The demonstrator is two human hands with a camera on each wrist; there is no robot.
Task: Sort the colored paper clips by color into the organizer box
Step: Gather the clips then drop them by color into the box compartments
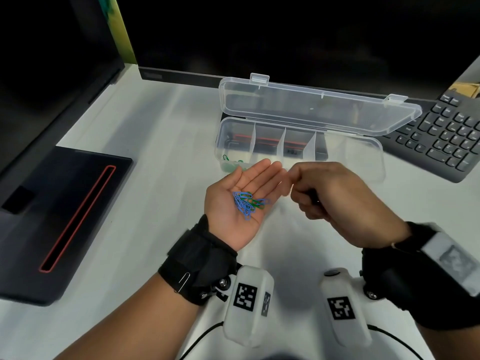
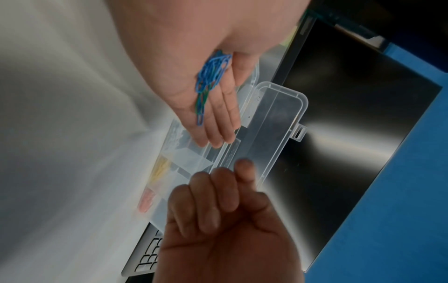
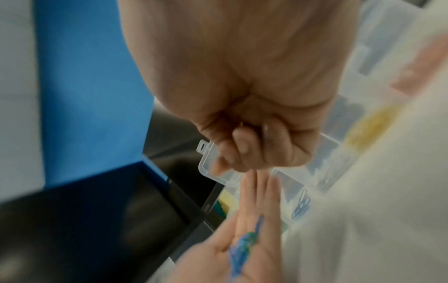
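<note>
The left hand lies palm up above the white desk, its grip released, fingers straight and together, carrying a small tangle of thin wire paper clips; most are blue, with a few green ones among them. From the left wrist view the same heap stretches from the palm onto the base of the fingers.

The right hand sits just beside the left fingertips with its fingers curled inward into a clenched grip; whether it pinches a clip between thumb and forefinger cannot be told, since that view is blurred there.

Behind both hands stands the organizer box, clear rigid plastic, long and rectangular with rounded corners, split by thin translucent dividers. Its hinged lid is tipped back, two snap tabs on its far edge. Green clips lie in the leftmost compartment; the left wrist view shows pale, yellow and pinkish-red clips in other compartments.

A black keyboard lies to the right, a matte black monitor base with a red-rimmed slot to the left.
</note>
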